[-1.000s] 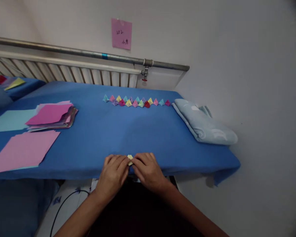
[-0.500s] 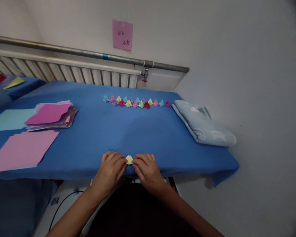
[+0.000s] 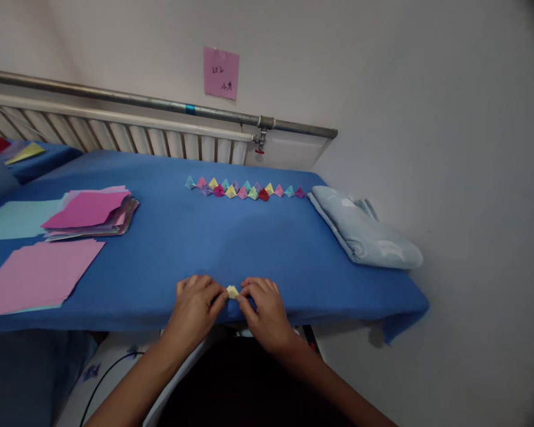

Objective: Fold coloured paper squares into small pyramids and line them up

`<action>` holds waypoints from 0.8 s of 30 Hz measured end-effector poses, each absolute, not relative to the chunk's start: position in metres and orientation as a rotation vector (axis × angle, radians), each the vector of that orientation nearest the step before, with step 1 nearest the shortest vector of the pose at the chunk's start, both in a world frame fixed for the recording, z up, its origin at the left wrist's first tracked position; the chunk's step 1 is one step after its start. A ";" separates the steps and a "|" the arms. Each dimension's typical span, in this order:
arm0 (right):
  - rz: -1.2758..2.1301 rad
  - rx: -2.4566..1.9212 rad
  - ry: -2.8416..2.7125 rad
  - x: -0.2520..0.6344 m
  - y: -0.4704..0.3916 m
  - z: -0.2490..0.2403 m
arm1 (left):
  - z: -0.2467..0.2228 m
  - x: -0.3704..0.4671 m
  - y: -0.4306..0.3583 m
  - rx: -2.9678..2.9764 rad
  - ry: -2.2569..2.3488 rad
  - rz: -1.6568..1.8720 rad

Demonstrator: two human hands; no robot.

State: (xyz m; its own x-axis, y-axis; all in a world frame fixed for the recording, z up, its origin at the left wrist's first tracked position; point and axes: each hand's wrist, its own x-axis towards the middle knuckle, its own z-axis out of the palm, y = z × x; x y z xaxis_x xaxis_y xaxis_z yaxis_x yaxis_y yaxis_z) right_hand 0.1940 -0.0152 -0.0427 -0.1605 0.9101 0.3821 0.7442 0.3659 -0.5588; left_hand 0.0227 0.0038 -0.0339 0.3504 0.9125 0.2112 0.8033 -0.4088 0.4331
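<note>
Head view: at lower centre of the frame, a small yellow folded paper (image 3: 232,292) sits near the front edge of the blue-covered desk (image 3: 173,249), the left hand (image 3: 198,305) pinching its left end and the right hand (image 3: 267,308) its right end between thumb and fingers. Upper centre: a staggered double row of multicoloured folded papers (image 3: 241,193); left side of frame: a stack of coloured sheets (image 3: 89,209) and, below it, pink sheets (image 3: 44,276); right of centre: a folded light-blue cloth (image 3: 365,228).
</note>
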 end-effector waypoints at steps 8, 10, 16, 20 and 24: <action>0.351 -1.484 -1.915 0.192 -0.012 -0.042 | -0.027 0.030 0.009 2.267 1.669 0.491; 0.357 -1.493 -1.908 0.191 -0.011 -0.042 | -0.026 0.030 0.010 2.250 1.683 0.476; 0.377 -1.517 -1.903 0.190 -0.009 -0.040 | -0.020 0.033 0.014 2.215 1.730 0.333; 0.392 -1.542 -1.905 0.189 -0.009 -0.038 | -0.017 0.035 0.015 2.207 1.747 0.291; 0.388 -1.558 -1.918 0.189 -0.008 -0.038 | -0.017 0.037 0.014 2.197 1.766 0.256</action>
State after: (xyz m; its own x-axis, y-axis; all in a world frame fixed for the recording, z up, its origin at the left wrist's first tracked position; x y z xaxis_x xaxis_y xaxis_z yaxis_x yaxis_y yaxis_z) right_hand 0.1895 -0.0081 -0.0378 -0.1027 0.9533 0.2839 0.7683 0.2574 -0.5861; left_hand 0.0372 0.0142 -0.0170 0.2243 0.9730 -0.0542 0.9176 -0.1922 0.3480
